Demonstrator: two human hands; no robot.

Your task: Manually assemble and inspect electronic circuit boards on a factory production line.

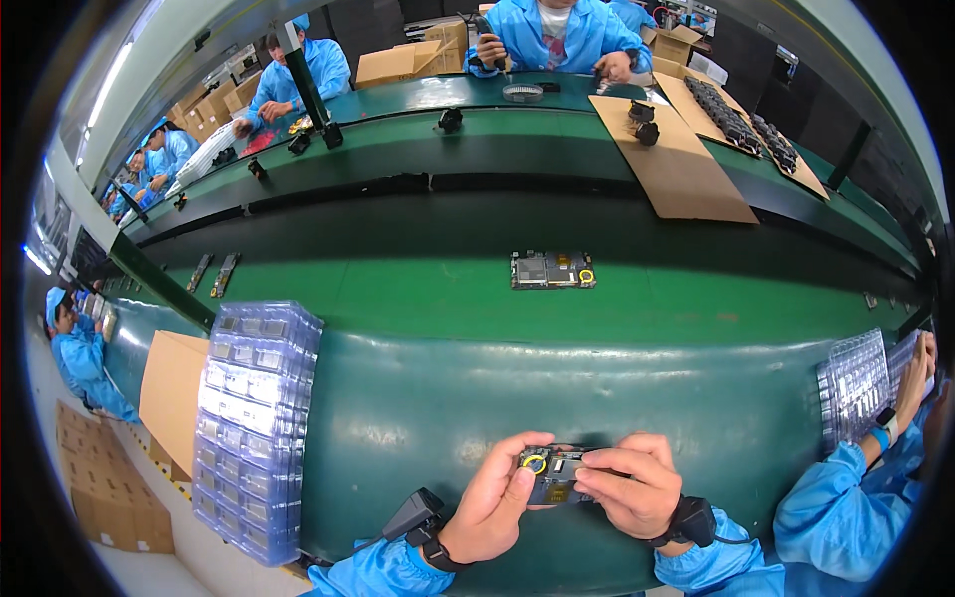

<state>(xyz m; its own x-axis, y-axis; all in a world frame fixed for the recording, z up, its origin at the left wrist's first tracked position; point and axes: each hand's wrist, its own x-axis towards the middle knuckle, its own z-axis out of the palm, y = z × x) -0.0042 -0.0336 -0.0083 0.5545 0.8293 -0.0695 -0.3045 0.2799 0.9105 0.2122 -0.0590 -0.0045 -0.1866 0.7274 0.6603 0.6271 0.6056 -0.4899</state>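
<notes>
Between my two hands, above the green bench [418,398], is a dark phone-like circuit assembly [559,472] with a yellow ring at its left end. My left hand [494,497] grips that end, its thumb lying beside the ring. On the other end, my right hand [634,485] has its fingers pressed over the upper face; whether a small part sits under the fingertips is hidden. A similar circuit assembly [553,271] with a yellow ring lies farther off on the green conveyor belt [418,289].
Stacked clear plastic trays [254,428] stand at my left by a cardboard sheet [171,393]. More clear trays [854,388] are on the right, near a co-worker's sleeve [846,512]. Across the belt, a cardboard sheet [671,169] carries small black parts. Other people sit opposite.
</notes>
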